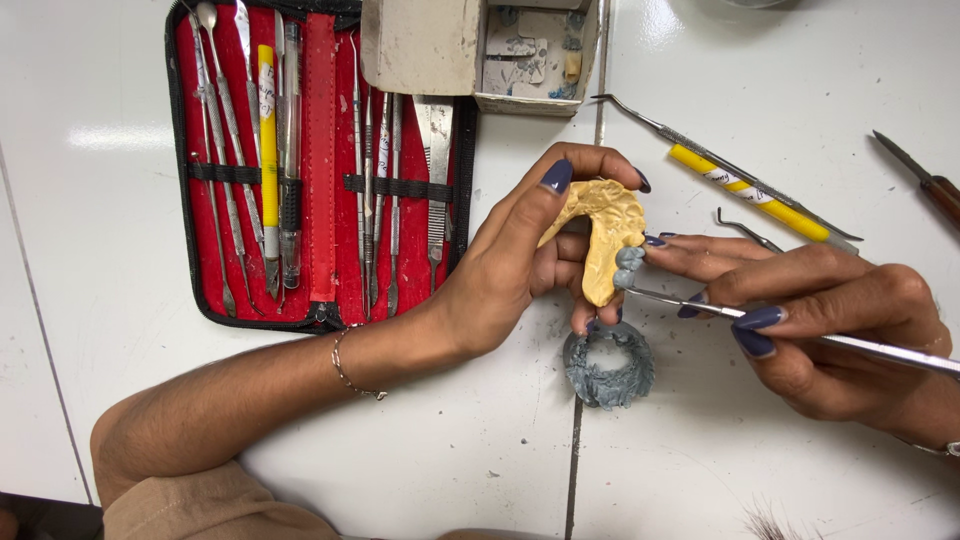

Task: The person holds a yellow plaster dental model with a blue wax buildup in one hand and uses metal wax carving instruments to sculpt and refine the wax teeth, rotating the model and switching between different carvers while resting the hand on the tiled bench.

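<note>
The left hand holds a yellow horseshoe-shaped plaster cast above the white worktop, its grip pinching the cast between the thumb on top and the fingers curled beneath and behind it. A small lump of grey wax sits on the lower right edge of the cast. The right hand has its grip pressed together around a thin metal tool, the thumb and fingers closed on the shaft, and the tool's tip reaches to the grey lump; the index fingertip of that hand rests just beside the cast. Directly below the cast, on the worktop, lies a ring of grey wax scraps. To the left, an open red tool case holds rows of metal instruments under black straps, one with a yellow handle. A small open cardboard box sits at the top, overlapping the case's upper right corner. To the right of the cast lie a yellow-handled tool and, near the frame edge, a brown-handled knife. A thin bracelet circles the left wrist.
</note>
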